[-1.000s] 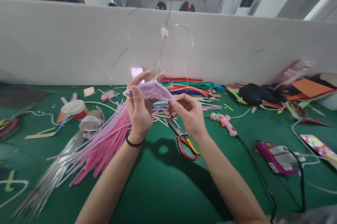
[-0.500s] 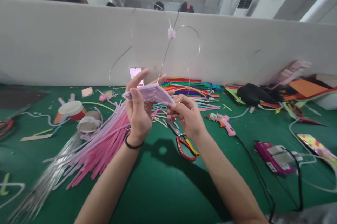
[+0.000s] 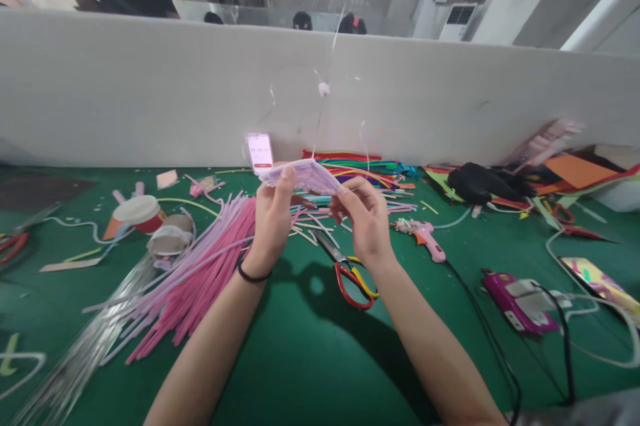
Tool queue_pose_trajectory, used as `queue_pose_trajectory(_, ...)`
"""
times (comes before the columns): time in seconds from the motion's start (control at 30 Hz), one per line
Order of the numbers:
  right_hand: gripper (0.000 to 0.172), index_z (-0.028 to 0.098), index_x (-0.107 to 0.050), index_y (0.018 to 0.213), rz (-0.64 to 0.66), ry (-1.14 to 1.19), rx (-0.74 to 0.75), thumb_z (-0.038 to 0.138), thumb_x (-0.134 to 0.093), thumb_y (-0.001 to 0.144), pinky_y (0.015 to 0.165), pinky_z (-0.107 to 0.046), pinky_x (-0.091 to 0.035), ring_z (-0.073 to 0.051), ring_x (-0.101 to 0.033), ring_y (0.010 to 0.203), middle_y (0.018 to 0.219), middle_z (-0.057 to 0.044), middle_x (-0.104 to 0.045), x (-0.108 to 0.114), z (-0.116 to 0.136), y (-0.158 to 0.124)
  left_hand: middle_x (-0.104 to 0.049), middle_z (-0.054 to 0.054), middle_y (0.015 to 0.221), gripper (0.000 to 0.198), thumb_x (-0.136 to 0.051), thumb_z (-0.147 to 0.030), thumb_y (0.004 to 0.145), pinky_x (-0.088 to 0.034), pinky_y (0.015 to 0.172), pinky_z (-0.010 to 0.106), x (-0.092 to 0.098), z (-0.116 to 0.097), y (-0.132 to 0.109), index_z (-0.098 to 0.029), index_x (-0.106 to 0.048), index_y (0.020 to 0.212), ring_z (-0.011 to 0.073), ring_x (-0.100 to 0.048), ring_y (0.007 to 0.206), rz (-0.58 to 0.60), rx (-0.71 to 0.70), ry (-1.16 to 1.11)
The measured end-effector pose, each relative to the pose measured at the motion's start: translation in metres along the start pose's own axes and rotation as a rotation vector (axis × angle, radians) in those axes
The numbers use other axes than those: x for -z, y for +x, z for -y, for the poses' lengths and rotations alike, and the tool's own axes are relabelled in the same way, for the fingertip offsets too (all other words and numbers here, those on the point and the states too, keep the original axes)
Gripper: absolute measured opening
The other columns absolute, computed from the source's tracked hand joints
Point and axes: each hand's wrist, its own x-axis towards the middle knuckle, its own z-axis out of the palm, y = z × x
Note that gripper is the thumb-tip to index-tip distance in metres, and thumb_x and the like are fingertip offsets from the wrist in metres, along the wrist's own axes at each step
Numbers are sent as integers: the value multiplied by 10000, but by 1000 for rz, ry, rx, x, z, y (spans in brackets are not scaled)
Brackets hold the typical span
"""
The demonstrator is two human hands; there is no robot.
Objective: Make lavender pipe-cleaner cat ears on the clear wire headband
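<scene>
Between my hands, above the green table, is a lilac folded piece that looks made of pipe cleaners (image 3: 307, 175). My left hand (image 3: 273, 216) grips its left end, thumb on top. The right end is pinched in the fingers of my right hand (image 3: 367, 219). Thin silvery wire rises from the piece's peak to a small pale lilac tuft (image 3: 324, 89), with faint curved wires around it. Scissors (image 3: 353, 279) with red and yellow handles lie below my hands. Bundled pink and lilac pipe cleaners (image 3: 200, 286) lie beside my left forearm.
A pink glue gun (image 3: 425, 239) with a black cord lies to the right, near a magenta power strip (image 3: 517, 299). A lit phone (image 3: 260, 151) leans on the white partition (image 3: 150, 93). Multicoloured pipe cleaners (image 3: 360, 169) lie behind my hands. A paper cup (image 3: 140, 213) stands left. People are beyond the partition.
Both hands have shifted slightly right with the lilac piece. My left fingers, raised before, have closed around it. The wire and tuft have swung, and the tuft sits lower in view.
</scene>
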Motion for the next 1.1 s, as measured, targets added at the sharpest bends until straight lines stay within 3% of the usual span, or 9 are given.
queue_pose_trajectory(0.1, 157, 211, -538, 722, -21, -1, 23, 295, -620, 827, 456, -203, -383, -76, -518, 500, 586, 49, -558, 5, -1, 2, -602, 16, 660, 345, -538, -483, 860, -471, 415, 206, 2, 5, 2, -165, -655, 793, 113, -577, 543, 30, 34, -8)
queue_pose_trajectory(0.37, 233, 230, -641, 857, 30, 8, -114, 453, -573, 847, 450, -233, -447, -113, -577, 552, 743, -2, -639, -3, 6, 1, -574, -4, 618, 262, -594, -412, 842, -454, 463, 205, 0, -1, -3, -169, -662, 770, 89, -518, 516, 22, -27, 137)
queue_pose_trajectory(0.57, 234, 235, -664, 854, 55, 137, -217, 460, -648, 789, 443, -201, -447, -101, -568, 563, 743, 13, -634, -7, 7, 1, -587, -5, 627, 258, -618, -414, 817, -420, 430, 208, -5, 1, -4, -169, -634, 739, 87, -506, 479, 23, 137, -111)
queue_pose_trajectory(0.77, 239, 226, -670, 851, 76, 195, -239, 457, -648, 793, 441, -193, -430, -91, -556, 562, 757, 5, -649, -8, 5, 0, -580, 0, 575, 339, -527, -484, 863, -439, 420, 230, -10, 6, -6, -180, -634, 758, 109, -533, 460, 34, 245, -209)
queue_pose_trajectory(0.93, 270, 234, -670, 892, 26, 84, -193, 484, -630, 798, 460, -212, -443, -108, -590, 591, 827, -4, -671, -7, 0, 1, -653, 37, 659, 383, -514, -509, 866, -448, 422, 228, -7, 9, -2, -165, -660, 782, 136, -603, 547, -57, 154, -91)
queue_pose_trajectory(1.1, 286, 226, -669, 872, 4, 104, -208, 493, -661, 768, 470, -217, -458, -116, -597, 578, 799, -4, -661, -4, -5, 5, -667, 29, 676, 301, -561, -424, 859, -459, 449, 222, -2, 14, 0, -158, -656, 755, 137, -620, 577, -33, 179, -103)
